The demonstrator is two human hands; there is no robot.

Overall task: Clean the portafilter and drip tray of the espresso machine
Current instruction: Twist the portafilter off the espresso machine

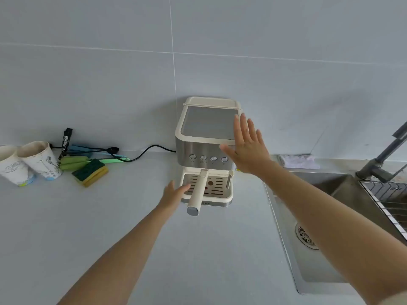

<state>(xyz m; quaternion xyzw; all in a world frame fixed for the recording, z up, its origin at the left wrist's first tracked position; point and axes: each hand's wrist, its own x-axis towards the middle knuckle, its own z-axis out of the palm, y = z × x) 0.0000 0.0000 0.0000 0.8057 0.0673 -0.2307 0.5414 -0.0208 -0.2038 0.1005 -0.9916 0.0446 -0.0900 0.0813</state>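
A cream and steel espresso machine stands on the grey counter against the wall. Its portafilter is locked in, the cream handle sticking out toward me over the slotted drip tray. My left hand is open, fingers straight, just left of the handle by the tray's left edge; whether it touches is unclear. My right hand is open with spread fingers at the machine's upper right corner, over its right side.
Two paper cups lie at the left. Near them are a yellow-green sponge, green and blue utensils and the black power cord. A steel sink with faucet, rack and folded cloth is at right.
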